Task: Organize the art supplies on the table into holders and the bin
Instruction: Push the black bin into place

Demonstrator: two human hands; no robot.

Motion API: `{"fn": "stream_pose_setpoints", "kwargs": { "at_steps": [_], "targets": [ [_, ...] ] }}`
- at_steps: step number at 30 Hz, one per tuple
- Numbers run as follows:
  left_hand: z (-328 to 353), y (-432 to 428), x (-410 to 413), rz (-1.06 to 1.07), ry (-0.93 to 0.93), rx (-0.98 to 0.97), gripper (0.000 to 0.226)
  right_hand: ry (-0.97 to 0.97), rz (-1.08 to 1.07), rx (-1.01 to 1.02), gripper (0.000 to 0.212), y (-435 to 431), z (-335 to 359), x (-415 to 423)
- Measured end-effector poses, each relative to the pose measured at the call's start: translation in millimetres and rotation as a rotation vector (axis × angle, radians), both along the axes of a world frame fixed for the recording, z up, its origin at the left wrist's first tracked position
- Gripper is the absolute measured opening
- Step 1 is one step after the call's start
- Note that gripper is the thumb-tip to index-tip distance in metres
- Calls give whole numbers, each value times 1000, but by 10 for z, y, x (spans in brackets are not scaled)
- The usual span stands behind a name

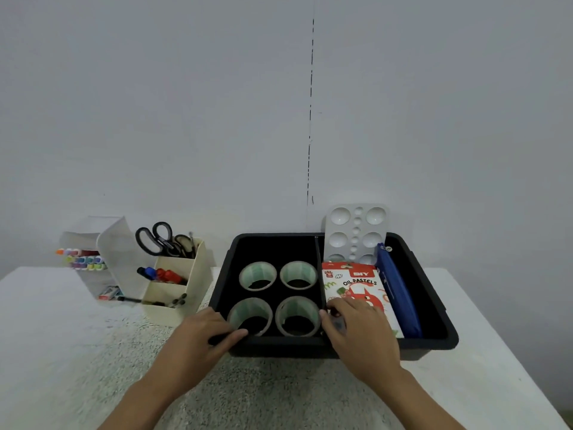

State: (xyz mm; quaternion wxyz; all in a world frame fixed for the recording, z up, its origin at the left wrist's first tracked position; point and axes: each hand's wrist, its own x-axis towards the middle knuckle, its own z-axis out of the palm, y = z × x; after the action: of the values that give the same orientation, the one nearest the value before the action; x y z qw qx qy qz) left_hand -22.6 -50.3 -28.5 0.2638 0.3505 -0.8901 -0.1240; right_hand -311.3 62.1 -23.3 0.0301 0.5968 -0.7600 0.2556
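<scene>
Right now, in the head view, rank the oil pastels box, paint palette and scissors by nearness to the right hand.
1. Oil pastels box, under the right hand.
2. Paint palette, behind it in the bin.
3. Scissors, far left holder.

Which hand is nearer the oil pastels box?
Right. The right hand overlaps the oil pastels box; the left hand rests on the bin at its near rim, farther left.
</scene>
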Motion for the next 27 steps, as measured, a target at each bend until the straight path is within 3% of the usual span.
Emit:
{"fn": "stream_pose_setpoints", "kwargs": {
  "at_steps": [10,14,19,24,27],
  "targets": [
    [29,-14,349,-21,13,54,52,-87,7,-25,25,-42,37,336],
    [71,78,546,-66,195,161,28,-171,-25,-164,17,-97,93,470],
    [57,89,975,172,434,230,10,-238,184,-250,17,-370,287,1040],
    [-115,-298,1414,513,346,495,46,-174,335,-104,27,-794,379,1621],
    [-182,-580,1470,467,276,555,85,-59,379,6,41,-1020,412,1920]
  ]
}}
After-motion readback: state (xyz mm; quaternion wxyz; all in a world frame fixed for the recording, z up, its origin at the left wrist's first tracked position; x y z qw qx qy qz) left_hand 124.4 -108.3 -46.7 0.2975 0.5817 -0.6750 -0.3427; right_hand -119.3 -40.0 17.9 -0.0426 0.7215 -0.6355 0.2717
